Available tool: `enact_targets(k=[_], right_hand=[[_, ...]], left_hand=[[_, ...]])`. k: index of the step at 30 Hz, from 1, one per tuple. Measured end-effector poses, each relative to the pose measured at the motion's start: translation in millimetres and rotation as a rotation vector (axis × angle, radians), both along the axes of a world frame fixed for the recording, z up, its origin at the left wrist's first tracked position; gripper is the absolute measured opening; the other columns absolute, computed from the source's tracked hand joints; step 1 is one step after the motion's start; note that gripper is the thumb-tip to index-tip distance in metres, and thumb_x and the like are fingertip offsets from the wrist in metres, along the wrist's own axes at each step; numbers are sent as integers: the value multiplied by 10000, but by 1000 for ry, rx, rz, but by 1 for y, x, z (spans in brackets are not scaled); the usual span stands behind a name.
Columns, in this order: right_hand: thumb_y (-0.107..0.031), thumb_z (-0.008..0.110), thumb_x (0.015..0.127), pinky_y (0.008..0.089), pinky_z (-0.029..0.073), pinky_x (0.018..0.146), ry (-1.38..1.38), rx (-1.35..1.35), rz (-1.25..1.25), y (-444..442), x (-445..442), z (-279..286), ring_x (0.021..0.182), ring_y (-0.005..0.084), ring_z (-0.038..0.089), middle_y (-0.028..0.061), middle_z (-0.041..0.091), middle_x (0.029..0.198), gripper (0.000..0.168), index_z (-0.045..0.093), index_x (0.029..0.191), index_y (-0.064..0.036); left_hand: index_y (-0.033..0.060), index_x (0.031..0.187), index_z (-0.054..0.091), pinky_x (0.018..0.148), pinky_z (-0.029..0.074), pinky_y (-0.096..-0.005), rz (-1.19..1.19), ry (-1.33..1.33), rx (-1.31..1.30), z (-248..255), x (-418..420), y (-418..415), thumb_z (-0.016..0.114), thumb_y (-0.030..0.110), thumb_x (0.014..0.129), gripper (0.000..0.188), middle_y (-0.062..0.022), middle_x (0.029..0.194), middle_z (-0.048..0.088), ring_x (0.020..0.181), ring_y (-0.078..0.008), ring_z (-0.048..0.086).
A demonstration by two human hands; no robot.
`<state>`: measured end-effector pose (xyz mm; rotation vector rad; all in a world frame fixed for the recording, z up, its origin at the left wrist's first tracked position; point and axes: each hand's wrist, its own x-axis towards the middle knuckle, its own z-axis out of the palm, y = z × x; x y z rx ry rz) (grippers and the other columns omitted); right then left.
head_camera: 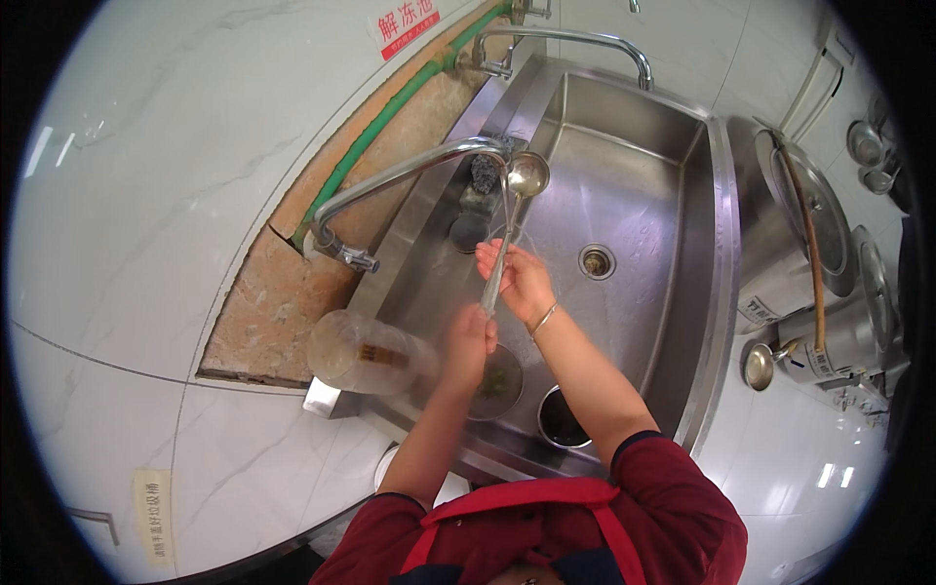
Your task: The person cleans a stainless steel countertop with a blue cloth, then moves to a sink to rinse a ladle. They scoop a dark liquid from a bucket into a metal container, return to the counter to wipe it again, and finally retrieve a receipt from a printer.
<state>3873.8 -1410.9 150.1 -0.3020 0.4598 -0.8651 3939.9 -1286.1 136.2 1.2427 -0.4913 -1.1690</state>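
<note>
My left hand [470, 340], blurred, grips the end of a metal ladle's handle [496, 278] over the stainless steel sink [636, 205]. The ladle's round bowl [528, 174] points away from me beside the faucet spout [468, 148]. A thin stream of water falls from that spout along the handle. My right hand [523, 281] is held palm up, its flat fingers under the handle; whether they touch it is unclear. Below my hands sits a round shallow vessel [504, 387] with green bits in it. A metal-rimmed bowl with dark contents [559, 420] is partly hidden by my right forearm.
A clear plastic jar [362, 355] stands left of my left hand. A mesh scrubber [484, 174] and a dark round object [469, 232] lie along the sink's left side. Another faucet [578, 36] arches over the far end. Lidded steel pots [782, 248] stand to the right.
</note>
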Motion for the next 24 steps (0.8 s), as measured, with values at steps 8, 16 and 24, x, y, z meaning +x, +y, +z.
enact_targets(k=[8,16,24], right_hand=[[17,327,869,411,480,854,-35,3,4,2,-2,2,995,324,562,262,526,1107,262,431,1102,77],[-41,377,905,390,517,786,33,-31,-20,-11,2,-7,932,307,597,235,571,1040,167,469,1011,49],[-18,406,883,317,550,652,298,-2,58,-30,-17,-34,810,263,636,211,588,990,176,461,1026,69]], left_hand=[[42,929,499,429,306,-200,7,46,-9,3,-1,-2,398,166,920,160,10,629,442,481,-62,367],[52,903,501,414,306,-199,-53,-133,36,-4,0,11,412,206,920,179,11,608,439,473,-70,395],[25,945,532,360,254,-208,-13,-105,138,30,16,73,470,146,895,144,7,524,416,393,-65,337]])
